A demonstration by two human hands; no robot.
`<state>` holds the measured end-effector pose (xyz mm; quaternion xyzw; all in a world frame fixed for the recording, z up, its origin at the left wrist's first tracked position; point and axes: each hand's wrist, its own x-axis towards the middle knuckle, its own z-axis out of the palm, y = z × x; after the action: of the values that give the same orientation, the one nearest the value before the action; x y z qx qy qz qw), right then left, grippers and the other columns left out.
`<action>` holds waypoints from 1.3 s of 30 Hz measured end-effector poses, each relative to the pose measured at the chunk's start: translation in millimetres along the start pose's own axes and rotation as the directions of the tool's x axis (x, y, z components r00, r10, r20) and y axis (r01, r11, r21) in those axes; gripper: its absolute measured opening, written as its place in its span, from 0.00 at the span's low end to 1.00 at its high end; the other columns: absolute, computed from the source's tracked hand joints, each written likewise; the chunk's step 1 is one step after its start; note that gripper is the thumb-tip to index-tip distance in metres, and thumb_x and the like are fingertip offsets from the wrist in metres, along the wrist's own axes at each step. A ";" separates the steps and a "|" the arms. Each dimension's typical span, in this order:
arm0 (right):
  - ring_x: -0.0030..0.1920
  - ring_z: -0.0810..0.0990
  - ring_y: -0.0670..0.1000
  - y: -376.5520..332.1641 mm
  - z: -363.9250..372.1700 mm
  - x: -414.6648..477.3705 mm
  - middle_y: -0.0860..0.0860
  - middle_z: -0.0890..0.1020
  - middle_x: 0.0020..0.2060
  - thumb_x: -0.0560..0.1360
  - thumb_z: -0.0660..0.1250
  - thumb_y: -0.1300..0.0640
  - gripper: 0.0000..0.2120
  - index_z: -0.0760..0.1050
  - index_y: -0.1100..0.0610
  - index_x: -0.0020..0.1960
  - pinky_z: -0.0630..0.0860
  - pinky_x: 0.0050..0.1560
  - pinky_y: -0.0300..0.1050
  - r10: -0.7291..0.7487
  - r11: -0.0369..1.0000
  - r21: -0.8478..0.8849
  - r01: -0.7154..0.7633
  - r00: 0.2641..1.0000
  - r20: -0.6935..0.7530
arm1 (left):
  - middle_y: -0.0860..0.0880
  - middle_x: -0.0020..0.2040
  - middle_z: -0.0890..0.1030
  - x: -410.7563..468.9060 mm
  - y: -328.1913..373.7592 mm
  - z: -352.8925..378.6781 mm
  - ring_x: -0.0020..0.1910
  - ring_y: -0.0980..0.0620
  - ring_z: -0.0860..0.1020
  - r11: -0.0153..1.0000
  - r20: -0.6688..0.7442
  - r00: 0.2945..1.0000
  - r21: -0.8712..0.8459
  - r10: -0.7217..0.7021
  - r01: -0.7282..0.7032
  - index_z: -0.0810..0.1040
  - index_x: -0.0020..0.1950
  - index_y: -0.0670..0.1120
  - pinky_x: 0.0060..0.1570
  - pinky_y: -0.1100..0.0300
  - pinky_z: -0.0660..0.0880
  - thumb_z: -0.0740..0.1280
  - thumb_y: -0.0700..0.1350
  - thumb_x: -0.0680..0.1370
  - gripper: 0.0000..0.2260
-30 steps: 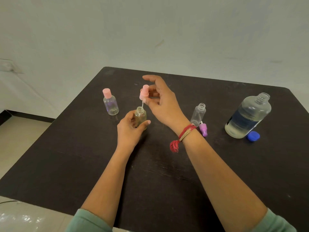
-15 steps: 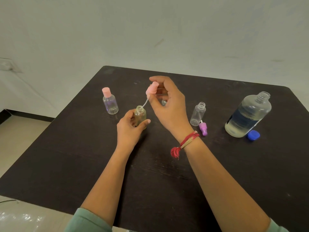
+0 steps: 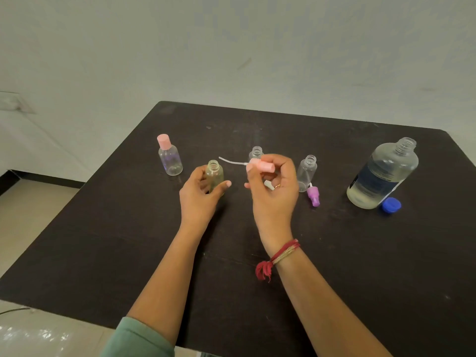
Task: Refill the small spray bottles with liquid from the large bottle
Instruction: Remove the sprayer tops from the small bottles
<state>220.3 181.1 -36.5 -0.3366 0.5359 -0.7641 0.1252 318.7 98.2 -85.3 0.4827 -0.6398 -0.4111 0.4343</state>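
Here, the left hand (image 3: 198, 199) wraps its grip round the uncapped yellowish bottle (image 3: 215, 176) on the counter (image 3: 103, 240), while the right hand (image 3: 273, 191) pinches the pink spray head (image 3: 262, 166) sideways.

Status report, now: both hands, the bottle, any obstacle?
Left hand grips open small bottle. Right hand pinches pink spray head, tube out. Large bottle uncapped; purple spray head lies between.

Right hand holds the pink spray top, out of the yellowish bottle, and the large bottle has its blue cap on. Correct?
Not the cap: the head view shows the large bottle open, blue cap lying on the table beside it. Right hand does hold the pink spray top, out of the yellowish bottle.
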 end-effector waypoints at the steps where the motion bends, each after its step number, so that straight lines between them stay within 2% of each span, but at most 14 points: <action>1: 0.43 0.80 0.53 4.5 -0.7 -3.8 0.52 0.79 0.45 0.73 0.71 0.62 0.09 0.75 0.50 0.46 0.80 0.40 0.49 -0.015 0.999 -0.041 0.016 1.000 0.015 | 0.58 0.51 0.80 0.5 -0.2 0.2 0.52 0.58 0.79 1.000 -0.013 1.000 0.018 0.005 -0.004 0.76 0.60 0.49 0.54 0.64 0.75 0.77 0.48 0.70 0.20; 4: 0.41 0.78 0.50 19.8 -4.0 -11.9 0.48 0.76 0.43 0.72 0.71 0.65 0.08 0.74 0.54 0.45 0.78 0.40 0.41 -0.047 0.974 -0.220 0.057 0.998 0.052 | 0.55 0.51 0.79 1.8 0.8 0.3 0.49 0.58 0.76 0.992 -0.059 0.997 0.119 0.052 -0.045 0.76 0.60 0.50 0.46 0.70 0.70 0.76 0.51 0.71 0.20; 7: 0.44 0.77 0.46 33.6 -7.1 -16.8 0.46 0.74 0.45 0.72 0.68 0.67 0.09 0.75 0.56 0.47 0.78 0.43 0.42 -0.083 0.918 -0.371 0.137 0.984 0.158 | 0.59 0.45 0.77 1.8 1.6 0.2 0.41 0.61 0.74 0.987 -0.061 0.995 0.146 0.080 -0.071 0.76 0.58 0.50 0.39 0.74 0.68 0.75 0.50 0.72 0.18; 9: 0.46 0.77 0.45 42.3 -5.3 -18.5 0.48 0.74 0.48 0.73 0.67 0.67 0.08 0.75 0.57 0.49 0.78 0.45 0.43 -0.098 0.845 -0.488 0.217 0.961 0.258 | 0.60 0.45 0.77 3.0 0.0 0.3 0.41 0.63 0.75 0.987 -0.052 0.996 0.146 0.075 -0.066 0.75 0.58 0.50 0.41 0.75 0.70 0.75 0.49 0.72 0.17; 13: 0.49 0.80 0.52 54.8 8.1 -11.6 0.52 0.75 0.52 0.72 0.64 0.67 0.10 0.74 0.58 0.52 0.78 0.46 0.52 -0.029 0.754 -0.609 0.248 0.938 0.345 | 0.57 0.46 0.80 9.1 -2.5 2.8 0.45 0.63 0.78 0.991 -0.059 0.997 0.126 0.040 -0.033 0.77 0.57 0.49 0.45 0.71 0.73 0.76 0.46 0.70 0.17; 18: 0.46 0.79 0.59 62.0 22.5 2.6 0.56 0.75 0.53 0.73 0.62 0.68 0.10 0.74 0.60 0.53 0.77 0.42 0.53 -0.015 0.668 -0.686 0.288 0.927 0.375 | 0.55 0.46 0.82 22.7 -5.6 5.3 0.46 0.59 0.80 0.989 -0.074 0.996 0.142 0.056 -0.046 0.76 0.53 0.52 0.49 0.62 0.77 0.76 0.45 0.71 0.15; 22: 0.41 0.79 0.61 66.0 31.4 8.1 0.58 0.76 0.48 0.78 0.61 0.63 0.04 0.73 0.61 0.51 0.77 0.36 0.54 -0.036 0.573 -0.735 0.362 0.907 0.419 | 0.53 0.47 0.82 34.7 -7.9 8.9 0.47 0.57 0.81 0.985 -0.077 0.995 0.169 0.058 -0.044 0.77 0.55 0.49 0.51 0.58 0.78 0.76 0.46 0.71 0.15; 24: 0.40 0.79 0.61 68.8 33.0 9.0 0.58 0.77 0.45 0.79 0.62 0.61 0.03 0.73 0.61 0.50 0.76 0.35 0.53 -0.054 0.558 -0.744 0.367 0.911 0.409 | 0.54 0.46 0.82 38.6 -7.6 11.1 0.47 0.58 0.81 0.987 -0.084 0.995 0.156 0.056 -0.042 0.77 0.55 0.48 0.52 0.57 0.79 0.76 0.45 0.71 0.15; 28: 0.38 0.78 0.61 71.8 32.9 9.2 0.57 0.79 0.39 0.78 0.63 0.61 0.03 0.73 0.60 0.47 0.73 0.37 0.52 -0.089 0.562 -0.744 0.361 0.921 0.379 | 0.55 0.48 0.81 41.9 -6.0 13.7 0.48 0.58 0.80 0.991 -0.087 0.995 0.131 0.046 -0.034 0.77 0.57 0.46 0.54 0.58 0.78 0.76 0.44 0.71 0.17; 33: 0.39 0.77 0.59 74.3 33.5 10.2 0.55 0.79 0.38 0.79 0.61 0.59 0.03 0.71 0.59 0.48 0.71 0.40 0.52 -0.047 0.559 -0.752 0.349 0.919 0.392 | 0.52 0.51 0.81 39.9 -4.2 13.1 0.50 0.57 0.80 0.994 -0.089 0.995 0.105 0.037 -0.028 0.77 0.60 0.44 0.56 0.60 0.77 0.75 0.42 0.71 0.18; 36: 0.40 0.78 0.59 73.5 32.7 9.0 0.55 0.80 0.39 0.79 0.61 0.60 0.03 0.71 0.59 0.50 0.72 0.41 0.53 -0.046 0.562 -0.747 0.355 0.915 0.400 | 0.50 0.56 0.81 37.2 -2.6 12.1 0.55 0.55 0.79 0.997 -0.071 0.997 0.080 0.022 -0.016 0.75 0.64 0.42 0.56 0.63 0.76 0.75 0.41 0.72 0.22; 39: 0.43 0.78 0.59 71.9 30.2 8.2 0.55 0.80 0.42 0.78 0.62 0.62 0.06 0.72 0.59 0.54 0.72 0.43 0.51 -0.028 0.570 -0.744 0.348 0.914 0.405 | 0.46 0.65 0.77 27.9 -2.6 6.2 0.64 0.52 0.75 0.997 -0.065 0.998 0.079 -0.004 0.009 0.71 0.70 0.41 0.54 0.70 0.72 0.75 0.41 0.72 0.28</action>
<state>221.6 126.0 -92.3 -0.5419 0.7511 -0.3758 -0.0309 309.1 71.2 -85.1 0.5148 -0.6395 -0.3711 0.4339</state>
